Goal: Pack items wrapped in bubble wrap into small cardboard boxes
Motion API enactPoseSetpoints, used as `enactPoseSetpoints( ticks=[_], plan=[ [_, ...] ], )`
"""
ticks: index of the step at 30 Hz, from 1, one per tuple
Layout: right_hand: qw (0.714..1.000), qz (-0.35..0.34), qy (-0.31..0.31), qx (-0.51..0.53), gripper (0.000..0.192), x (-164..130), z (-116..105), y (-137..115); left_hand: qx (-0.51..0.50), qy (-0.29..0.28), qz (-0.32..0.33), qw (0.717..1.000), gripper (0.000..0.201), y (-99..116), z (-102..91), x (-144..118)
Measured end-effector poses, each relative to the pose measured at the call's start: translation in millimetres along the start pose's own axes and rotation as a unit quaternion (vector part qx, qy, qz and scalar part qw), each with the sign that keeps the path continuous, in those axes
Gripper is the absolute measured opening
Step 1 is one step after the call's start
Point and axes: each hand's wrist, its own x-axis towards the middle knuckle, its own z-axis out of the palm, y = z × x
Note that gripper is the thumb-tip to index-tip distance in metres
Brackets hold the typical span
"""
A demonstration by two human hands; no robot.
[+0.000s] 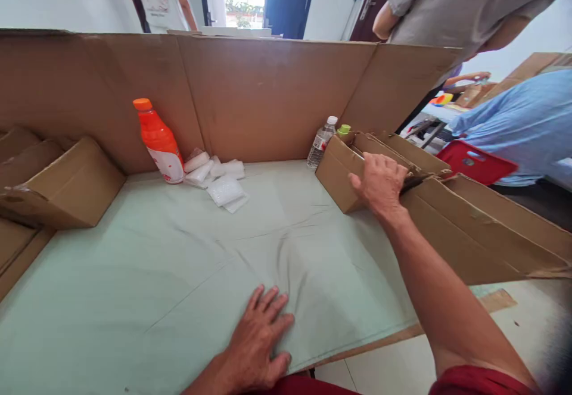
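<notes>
- Cardboard box [353,171] at the desk's right side: my right hand [379,183] rests on its top edge, fingers curled over the rim, gripping it.
- My left hand [257,347] lies flat and released on the pale green desk [179,276], well nearer me than the box.
- Box looks open; nothing lifted out yet.
- Left of the box, against the cardboard wall: clear water bottle [320,143], white packets [217,177], orange bottle [159,142].

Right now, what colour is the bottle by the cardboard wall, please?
Orange bottle, orange cap, white label; head view.
</notes>
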Motion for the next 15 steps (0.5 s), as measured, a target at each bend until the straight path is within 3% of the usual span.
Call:
enactPoseSetpoints(
  ticks=[2, 4, 8, 11, 15],
  plan=[
    [0.998, 0.042, -0.043, -0.023, 0.042, 14, 7, 15, -0.059, -0.027, 0.006, 0.998, 0.063, 15, 3.1, -1],
    [0.995, 0.056, -0.083, -0.026, 0.039, 17, 12, 20, -0.109, -0.024, -0.009, 0.994, 0.061, 17, 0.1, -6],
    [0.994, -0.035, -0.098, 0.017, 0.018, -11, 1, 9, -0.223, 0.018, -0.066, 0.972, 0.053, -2, -16.3, -20],
    [0.982, -0.14, -0.077, 0.103, 0.018, -57, -28, -4, -0.296, 0.1, -0.156, 0.937, 0.043, -22, -35.3, -33],
    [0.925, -0.24, -0.114, 0.27, 0.021, -122, -85, -16, -0.299, 0.242, -0.208, 0.899, 0.052, -42, -60.2, -45]
  ],
)
